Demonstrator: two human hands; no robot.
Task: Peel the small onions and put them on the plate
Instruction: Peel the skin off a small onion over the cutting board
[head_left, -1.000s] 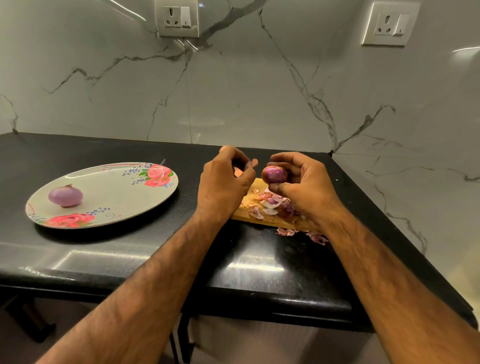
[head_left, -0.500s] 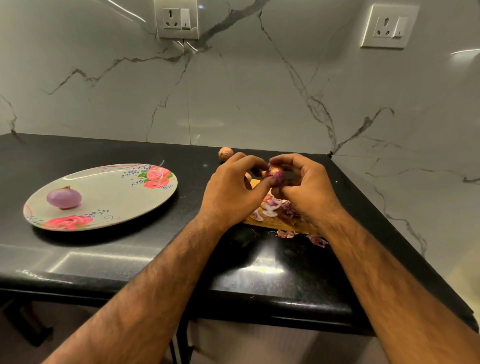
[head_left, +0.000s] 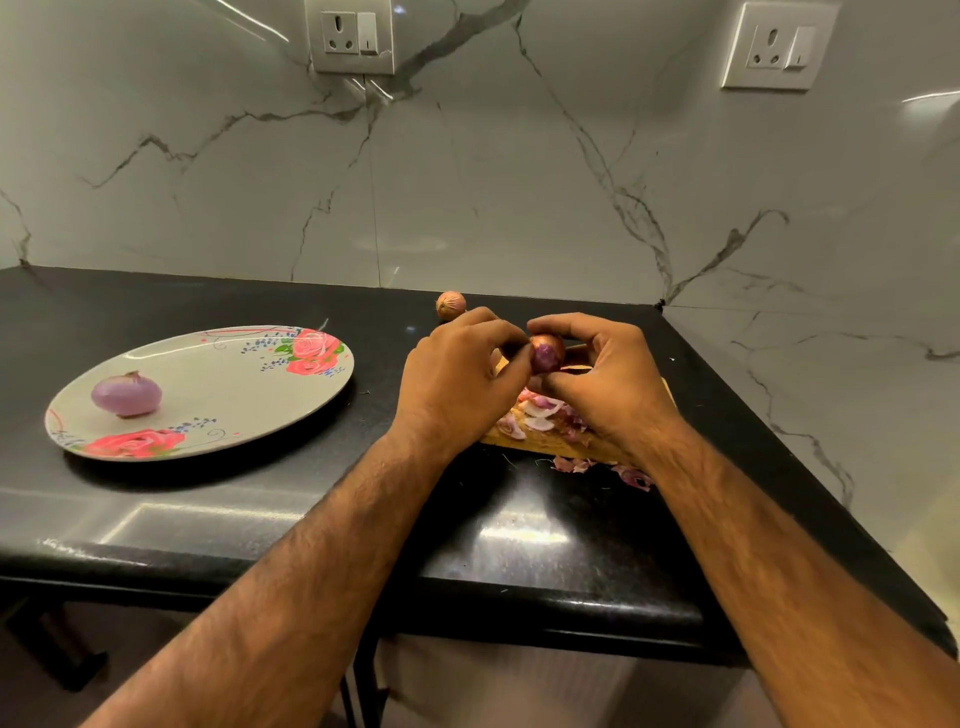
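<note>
Over peel scraps (head_left: 631, 475) and a cutting board (head_left: 545, 441) on the black bench (head_left: 260, 519), a small onion (head_left: 546, 356) is being clamped in the grips of left hand (head_left: 457, 384) and right hand (head_left: 613, 384), seemingly half-skinned. A peeled onion (head_left: 126, 395) is being borne by the plate (head_left: 218, 405); an unpeeled onion (head_left: 450, 304) is lying behind.

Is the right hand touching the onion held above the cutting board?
Touching. The head view shows the right hand gripping the onion, with fingers curled over its top and pressed against its underside, no gap showing.
</note>
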